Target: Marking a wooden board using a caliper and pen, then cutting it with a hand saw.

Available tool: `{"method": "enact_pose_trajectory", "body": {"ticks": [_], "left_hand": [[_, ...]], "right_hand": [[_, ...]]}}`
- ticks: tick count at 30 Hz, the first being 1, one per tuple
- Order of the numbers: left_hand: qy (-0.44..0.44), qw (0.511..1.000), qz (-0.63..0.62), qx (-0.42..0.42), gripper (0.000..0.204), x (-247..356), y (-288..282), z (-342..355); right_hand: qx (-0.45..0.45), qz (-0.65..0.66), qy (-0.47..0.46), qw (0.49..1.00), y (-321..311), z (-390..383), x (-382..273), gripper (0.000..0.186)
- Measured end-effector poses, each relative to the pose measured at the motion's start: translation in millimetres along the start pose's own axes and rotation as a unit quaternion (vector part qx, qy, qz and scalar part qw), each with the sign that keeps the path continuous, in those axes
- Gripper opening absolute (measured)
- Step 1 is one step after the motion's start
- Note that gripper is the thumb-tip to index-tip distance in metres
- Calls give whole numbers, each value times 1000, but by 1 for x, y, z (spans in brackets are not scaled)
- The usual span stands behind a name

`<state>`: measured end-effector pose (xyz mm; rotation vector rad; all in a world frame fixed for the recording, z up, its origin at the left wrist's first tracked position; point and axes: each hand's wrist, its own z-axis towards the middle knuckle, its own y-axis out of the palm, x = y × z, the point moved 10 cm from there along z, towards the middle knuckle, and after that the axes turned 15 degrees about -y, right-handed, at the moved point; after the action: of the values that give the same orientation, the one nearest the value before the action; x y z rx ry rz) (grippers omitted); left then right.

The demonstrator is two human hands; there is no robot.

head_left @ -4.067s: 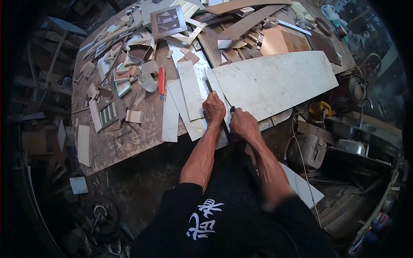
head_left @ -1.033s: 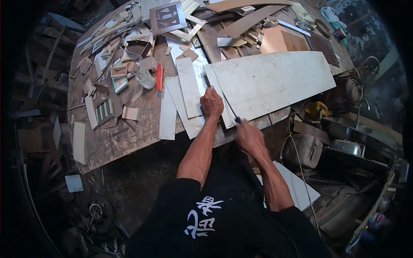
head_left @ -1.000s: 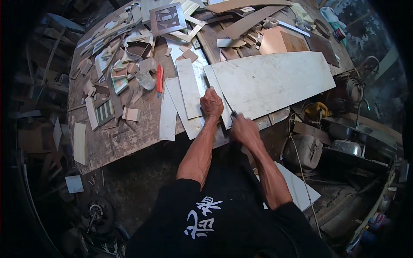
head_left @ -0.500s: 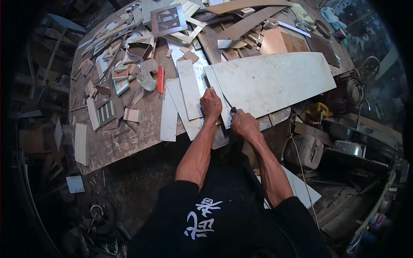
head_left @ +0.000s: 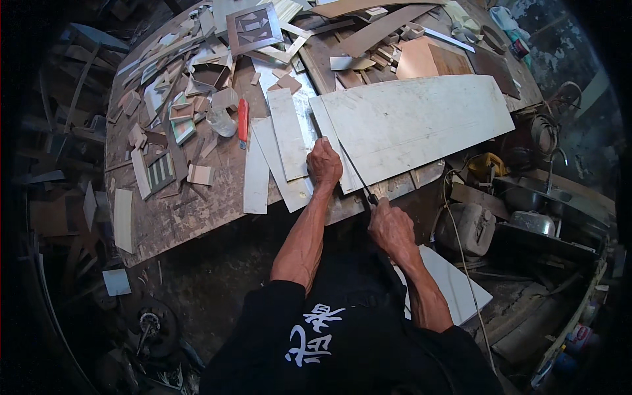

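Note:
A long white board, tapered with a curved end, lies across the near part of the workbench. A thin dark line runs near its left end, marking off a narrow strip. My left hand is closed at the board's left edge and bears on that strip; its fingertips are hidden. In my right hand is the black handle of a hand saw, its thin blade seen almost edge-on along the line. This hand is just off the board's near edge. Left of my left hand lie narrower white boards.
The workbench is strewn with wood offcuts, small boxes and a framed panel. A red-handled tool lies beside a clear plastic cup. To the right stand a grey jerrycan and a metal sink; a cord hangs nearby.
My right hand has drawn the saw back toward me and slightly right, so more blade shows. My left hand stays almost where it was on the board.

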<state>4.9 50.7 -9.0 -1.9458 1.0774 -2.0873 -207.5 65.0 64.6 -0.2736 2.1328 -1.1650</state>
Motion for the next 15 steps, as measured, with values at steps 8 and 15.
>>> {"method": "enact_pose_trajectory", "body": {"ticks": [8,15], "left_hand": [[77,997,-29,-1,34,15,2,3],[45,998,-37,6,33,10,0,-1]], "right_hand": [[58,19,-60,996,8,59,1,28],[-5,57,-109,992,8,29,-14,79]]}}
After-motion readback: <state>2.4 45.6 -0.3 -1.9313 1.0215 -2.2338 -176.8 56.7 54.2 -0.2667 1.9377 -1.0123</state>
